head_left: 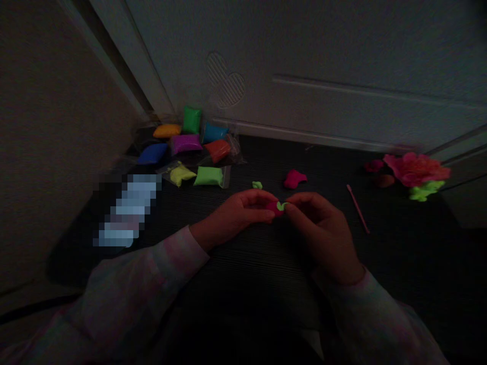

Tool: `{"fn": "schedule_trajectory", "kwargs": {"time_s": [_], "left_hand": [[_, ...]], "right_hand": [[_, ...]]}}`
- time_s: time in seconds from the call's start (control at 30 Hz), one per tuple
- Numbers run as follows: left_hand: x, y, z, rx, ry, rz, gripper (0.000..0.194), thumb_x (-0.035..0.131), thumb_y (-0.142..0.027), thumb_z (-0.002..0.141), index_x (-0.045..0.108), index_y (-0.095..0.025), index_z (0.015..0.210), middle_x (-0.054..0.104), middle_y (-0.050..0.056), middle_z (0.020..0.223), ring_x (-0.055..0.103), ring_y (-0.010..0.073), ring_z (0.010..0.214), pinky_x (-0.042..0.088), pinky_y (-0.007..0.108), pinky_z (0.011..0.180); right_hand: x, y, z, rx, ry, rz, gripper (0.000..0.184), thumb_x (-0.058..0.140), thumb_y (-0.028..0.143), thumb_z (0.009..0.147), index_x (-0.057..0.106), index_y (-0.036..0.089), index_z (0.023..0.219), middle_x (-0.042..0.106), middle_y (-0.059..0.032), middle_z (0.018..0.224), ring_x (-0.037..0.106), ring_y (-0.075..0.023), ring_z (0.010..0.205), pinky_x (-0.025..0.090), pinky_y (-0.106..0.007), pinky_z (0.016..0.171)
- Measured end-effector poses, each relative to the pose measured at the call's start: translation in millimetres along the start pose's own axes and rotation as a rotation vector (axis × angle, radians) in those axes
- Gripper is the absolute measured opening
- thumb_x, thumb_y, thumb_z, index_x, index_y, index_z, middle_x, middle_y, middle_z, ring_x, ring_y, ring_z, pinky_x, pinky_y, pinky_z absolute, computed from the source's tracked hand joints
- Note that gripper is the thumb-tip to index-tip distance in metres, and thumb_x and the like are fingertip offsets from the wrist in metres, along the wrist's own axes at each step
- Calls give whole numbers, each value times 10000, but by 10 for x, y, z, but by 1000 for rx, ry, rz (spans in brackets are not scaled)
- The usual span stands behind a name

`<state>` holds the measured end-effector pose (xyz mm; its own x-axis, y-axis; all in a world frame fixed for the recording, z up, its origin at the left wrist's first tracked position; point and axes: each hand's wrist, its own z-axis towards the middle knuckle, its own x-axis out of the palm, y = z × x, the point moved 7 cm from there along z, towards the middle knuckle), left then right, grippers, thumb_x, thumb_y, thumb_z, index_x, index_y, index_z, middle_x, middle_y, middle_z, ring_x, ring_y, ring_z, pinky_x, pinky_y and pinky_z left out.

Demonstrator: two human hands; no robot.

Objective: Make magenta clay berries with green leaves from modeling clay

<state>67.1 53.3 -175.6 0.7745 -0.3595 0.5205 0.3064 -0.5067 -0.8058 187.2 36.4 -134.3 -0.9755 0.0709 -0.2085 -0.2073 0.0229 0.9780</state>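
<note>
Between finger and thumb, my left hand (243, 210) grips a small ball of magenta modelling clay (274, 208). Pinched at its right side, my right hand (323, 223) holds a light green piece of clay (282, 206) against the magenta one. Just beyond my fingers lie a small green clay scrap (257, 185) and a larger magenta clay lump (294, 179). A thin pink modelling tool (358, 209) rests to the right of my right hand. Dim light blurs the fine detail at my fingertips.
Bags of coloured clay, including a light green packet (209, 176) and a purple packet (186, 143), lie at the back left. A pixelated bright screen (131, 210) is at left. Pink artificial flowers (414, 170) stand at right. A pale panel (304, 56) bounds the dark table (243, 274).
</note>
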Motion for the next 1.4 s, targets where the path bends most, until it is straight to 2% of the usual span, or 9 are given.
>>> {"fn": "schedule_trajectory", "kwargs": {"time_s": [0.2, 0.53, 0.73, 1.13, 1.27, 1.4], "left_hand": [[-4, 0, 6, 12, 1, 27, 244, 672, -88, 620, 612, -158, 846, 631, -13, 791, 560, 80, 739, 383, 256, 735], [-1, 5, 10, 11, 18, 48, 242, 673, -91, 628, 612, -165, 850, 631, -15, 804, 558, 82, 759, 375, 263, 747], [-1, -7, 8, 21, 8, 43, 236, 674, -86, 621, 613, -152, 840, 624, -21, 767, 551, 72, 727, 375, 253, 735], [-6, 3, 5, 14, -11, 25, 215, 669, -95, 626, 615, -156, 826, 620, -23, 761, 553, 70, 694, 383, 261, 730], [19, 13, 4, -5, 21, -45, 205, 677, -128, 631, 613, -153, 824, 622, -13, 773, 556, 82, 690, 388, 277, 719], [11, 27, 9, -29, 24, -95, 207, 683, -134, 626, 611, -144, 820, 627, -5, 764, 559, 88, 694, 385, 286, 723]], "right_hand": [[-21, 0, 0, -8, -2, -11, 40, 621, 226, 689, 592, 212, 712, 615, 42, 658, 572, -90, 608, 454, -209, 565], [-26, -18, -7, 6, -3, -11, 47, 623, 234, 690, 599, 213, 725, 621, 39, 660, 576, -89, 608, 456, -208, 562], [0, -43, -4, 28, 3, 61, 121, 643, 227, 670, 593, 228, 780, 624, 39, 690, 591, -97, 636, 477, -219, 588], [26, -12, -31, -88, -18, -60, 134, 605, 226, 717, 571, 233, 846, 610, 27, 730, 581, -113, 674, 472, -265, 644], [22, -55, -24, 7, -3, 61, 155, 599, 222, 715, 591, 228, 870, 612, 29, 724, 580, -109, 678, 466, -256, 637], [68, -147, -7, 120, 97, 234, 194, 617, 248, 702, 614, 235, 896, 630, 28, 747, 585, -108, 692, 462, -261, 667]]}}
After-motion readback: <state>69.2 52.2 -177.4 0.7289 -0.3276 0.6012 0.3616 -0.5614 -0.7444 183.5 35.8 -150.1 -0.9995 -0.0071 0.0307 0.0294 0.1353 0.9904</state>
